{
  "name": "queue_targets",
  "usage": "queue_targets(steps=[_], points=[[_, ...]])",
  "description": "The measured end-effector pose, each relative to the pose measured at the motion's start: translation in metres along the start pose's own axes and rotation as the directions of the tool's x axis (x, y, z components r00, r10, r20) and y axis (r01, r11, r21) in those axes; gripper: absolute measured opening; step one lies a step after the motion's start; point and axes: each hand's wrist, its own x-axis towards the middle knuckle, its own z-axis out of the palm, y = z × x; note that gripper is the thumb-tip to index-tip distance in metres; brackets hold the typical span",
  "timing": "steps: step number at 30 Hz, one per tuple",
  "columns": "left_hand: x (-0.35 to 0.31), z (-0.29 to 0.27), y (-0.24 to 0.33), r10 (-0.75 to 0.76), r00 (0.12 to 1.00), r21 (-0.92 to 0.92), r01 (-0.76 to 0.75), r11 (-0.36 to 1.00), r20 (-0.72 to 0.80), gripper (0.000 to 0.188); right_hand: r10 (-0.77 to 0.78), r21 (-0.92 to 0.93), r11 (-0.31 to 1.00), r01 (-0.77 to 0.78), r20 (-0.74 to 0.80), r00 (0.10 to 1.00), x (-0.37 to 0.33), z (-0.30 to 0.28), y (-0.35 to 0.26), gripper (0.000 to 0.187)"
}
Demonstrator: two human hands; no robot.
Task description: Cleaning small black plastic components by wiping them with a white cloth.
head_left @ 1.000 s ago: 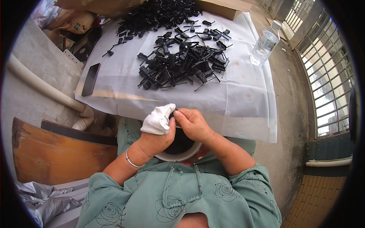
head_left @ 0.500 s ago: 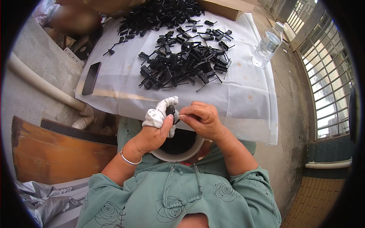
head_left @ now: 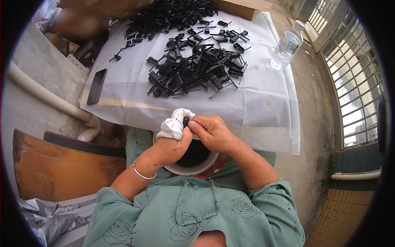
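Note:
Both hands meet just past the table's near edge, over a white bucket [head_left: 209, 164] with dark contents in my lap. My left hand [head_left: 166, 144], with white cloth [head_left: 169, 128] wrapped about its fingers, is closed on a small black plastic part [head_left: 186, 121]. Against the same part my right hand [head_left: 214, 133] presses its thumb and index finger, the other fingers curled in. Most of the part is hidden between the hands. Beyond them on the table lies a loose pile of black plastic parts [head_left: 193, 68] with thin protruding rods.
White sheeting covers the table [head_left: 135, 86]. A larger heap of black parts [head_left: 173, 16] and a cardboard box [head_left: 240, 8] are at the back. A phone [head_left: 97, 86] lies left, a water bottle [head_left: 286, 46] stands right. A pipe [head_left: 45, 92] and wooden board [head_left: 66, 164] flank my left.
My right hand has moved left and closed in on the black part, now touching my left hand. The part, plainly seen before, is mostly covered. My view has shifted slightly.

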Motion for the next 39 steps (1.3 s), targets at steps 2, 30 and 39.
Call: queue_targets(steps=[2,30,39], points=[[-0.002,0.004,-0.001,0.082,0.996,0.183,-0.073,0.980,-0.041,0.024,0.008,-0.018,1.000,-0.008,-0.026,1.000,-0.001,0.004,0.002,0.020],[0.008,0.001,-0.014,-0.399,0.916,-0.659,0.273,0.701,-0.045,0.018,-0.282,-0.344,0.909,0.235,-0.093,0.955,-0.002,-0.014,-0.003,0.014],[0.001,0.000,-0.009,-0.192,0.977,-0.587,0.211,0.782,0.095,0.030,0.196,0.229,0.962,-0.150,-0.192,0.962,0.001,0.001,0.006,0.020]])
